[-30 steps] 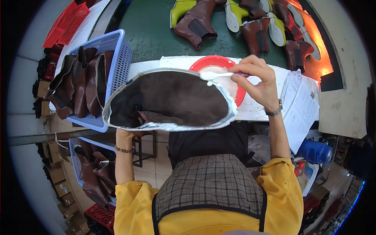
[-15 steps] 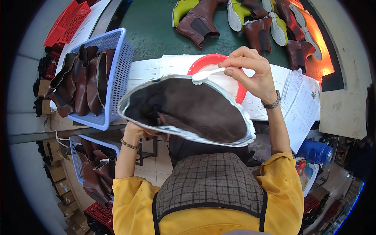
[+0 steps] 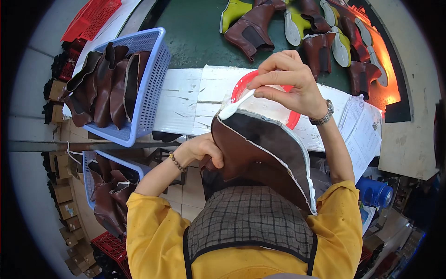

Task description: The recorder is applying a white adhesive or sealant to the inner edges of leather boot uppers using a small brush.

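Observation:
My left hand [image 3: 204, 151] grips a brown leather boot upper [image 3: 253, 158] by its side, its fingers partly hidden. The upper is tilted, with its open lower edge facing up and to the right; white paste lines that rim. Pinched in my right hand [image 3: 292, 81] is a small white brush [image 3: 232, 108], whose white-coated end touches the rim at the upper's far left tip. Behind my right hand, a red round dish [image 3: 241, 86] of white paste sits on the white board, partly covered by the hand.
A blue basket [image 3: 160, 60] with several brown uppers stands at the left, and a second blue basket [image 3: 88, 183] sits below it. Boots with yellow-green soles [image 3: 341, 49] lie on the green table [image 3: 195, 32]. Papers [image 3: 360, 130] and a blue jug [image 3: 374, 191] are at the right.
The boot upper has turned and tilted, showing its brown outer side. The brush has moved along the rim to its left tip. The surroundings have shifted slightly right in view.

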`<state>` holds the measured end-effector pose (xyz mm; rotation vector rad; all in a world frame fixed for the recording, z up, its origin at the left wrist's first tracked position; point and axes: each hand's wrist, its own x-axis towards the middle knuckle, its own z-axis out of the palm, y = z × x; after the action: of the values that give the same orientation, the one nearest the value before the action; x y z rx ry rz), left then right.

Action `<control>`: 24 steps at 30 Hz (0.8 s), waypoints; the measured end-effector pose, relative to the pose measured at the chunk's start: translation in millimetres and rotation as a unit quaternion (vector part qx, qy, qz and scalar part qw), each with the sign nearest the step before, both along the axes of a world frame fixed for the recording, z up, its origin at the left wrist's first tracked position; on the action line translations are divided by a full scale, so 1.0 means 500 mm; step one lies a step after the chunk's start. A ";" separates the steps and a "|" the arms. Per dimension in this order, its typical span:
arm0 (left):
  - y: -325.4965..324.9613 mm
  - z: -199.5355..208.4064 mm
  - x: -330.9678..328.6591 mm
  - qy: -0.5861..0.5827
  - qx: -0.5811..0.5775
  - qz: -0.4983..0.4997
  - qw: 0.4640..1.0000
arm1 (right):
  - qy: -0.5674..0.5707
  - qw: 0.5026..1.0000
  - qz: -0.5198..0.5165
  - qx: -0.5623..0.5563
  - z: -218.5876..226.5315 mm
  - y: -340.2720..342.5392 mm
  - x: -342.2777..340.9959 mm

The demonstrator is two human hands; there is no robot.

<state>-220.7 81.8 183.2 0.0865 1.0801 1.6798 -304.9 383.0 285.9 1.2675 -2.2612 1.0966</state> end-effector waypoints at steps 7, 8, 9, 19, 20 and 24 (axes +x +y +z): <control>-0.090 -0.030 0.015 0.069 0.088 0.208 0.972 | -0.094 0.987 -0.108 -0.078 -0.073 0.093 0.047; -0.108 -0.023 0.009 0.058 0.136 0.176 0.973 | -0.117 0.979 -0.137 -0.091 -0.085 0.104 0.058; -0.111 -0.019 0.008 0.063 0.138 0.177 0.972 | -0.112 0.980 -0.134 -0.091 -0.098 0.116 0.069; -0.048 0.049 -0.081 0.026 0.100 0.450 0.887 | -0.378 0.837 -0.228 -0.323 -0.265 0.198 0.094; -0.061 0.039 -0.116 0.040 0.106 0.405 0.907 | -0.381 0.822 -0.252 -0.341 -0.287 0.190 0.087; -0.030 0.059 -0.227 0.129 0.100 0.403 0.900 | -0.382 0.773 -0.335 -0.380 -0.385 0.180 0.083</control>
<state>-334.0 66.8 213.0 -0.0137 1.2225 2.5875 -263.2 473.0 93.6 -0.3826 -1.9791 2.0848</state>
